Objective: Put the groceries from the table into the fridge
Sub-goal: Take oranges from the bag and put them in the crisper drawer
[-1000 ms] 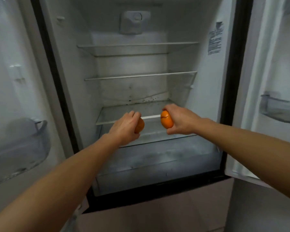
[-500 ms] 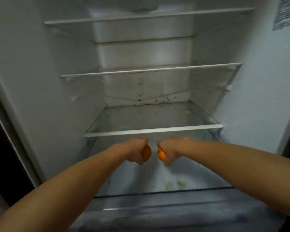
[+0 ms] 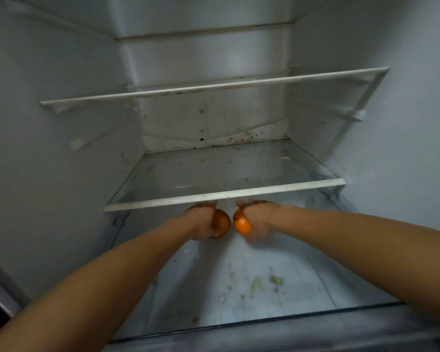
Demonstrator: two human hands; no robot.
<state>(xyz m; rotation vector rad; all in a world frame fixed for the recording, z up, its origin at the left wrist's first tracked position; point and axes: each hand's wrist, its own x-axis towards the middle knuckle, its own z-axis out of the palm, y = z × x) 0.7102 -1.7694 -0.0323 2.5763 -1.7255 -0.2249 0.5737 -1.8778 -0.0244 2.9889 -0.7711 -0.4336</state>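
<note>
Both my arms reach into the open fridge, under the front edge of the lowest glass shelf (image 3: pixel 224 193). My left hand (image 3: pixel 201 222) grips a darker orange (image 3: pixel 221 223). My right hand (image 3: pixel 258 221) grips a brighter orange (image 3: pixel 242 226). The two fruits sit side by side, a small gap apart, above the floor of the bottom compartment (image 3: pixel 239 288). My fingers cover much of each orange, and the shelf edge hides my fingertips.
A second glass shelf (image 3: pixel 214 88) runs across higher up. White fridge walls close in on both sides. The bottom compartment's floor carries scattered crumbs and green scraps (image 3: pixel 274 279). A dark front lip (image 3: pixel 264 318) crosses below my arms.
My view has closed in on the fridge interior. Both hands have pushed deeper and lower with the oranges, from in front of the lowest shelf to beneath its edge.
</note>
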